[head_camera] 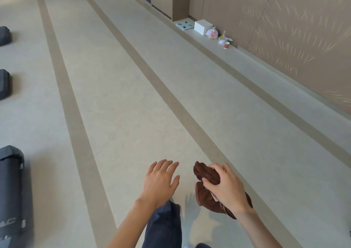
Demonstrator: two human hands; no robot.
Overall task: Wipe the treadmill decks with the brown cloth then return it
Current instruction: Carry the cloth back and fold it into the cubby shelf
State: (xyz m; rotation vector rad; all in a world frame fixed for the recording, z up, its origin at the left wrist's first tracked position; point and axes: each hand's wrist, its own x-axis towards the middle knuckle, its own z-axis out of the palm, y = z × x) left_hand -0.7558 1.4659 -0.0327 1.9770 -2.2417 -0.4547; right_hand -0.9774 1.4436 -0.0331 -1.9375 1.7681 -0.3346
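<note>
Brown cloth, bunched, is gripped in the right hand; the left hand beside it is spread, holding nothing, apparently above the floor.

Brown cloth, crumpled, in the grip of your right hand; dark treadmill decks at your far left.

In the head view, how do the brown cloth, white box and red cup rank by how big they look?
Largest: brown cloth, though nearest the camera, so true size unsure.
Then: white box.
Smallest: red cup.
</note>
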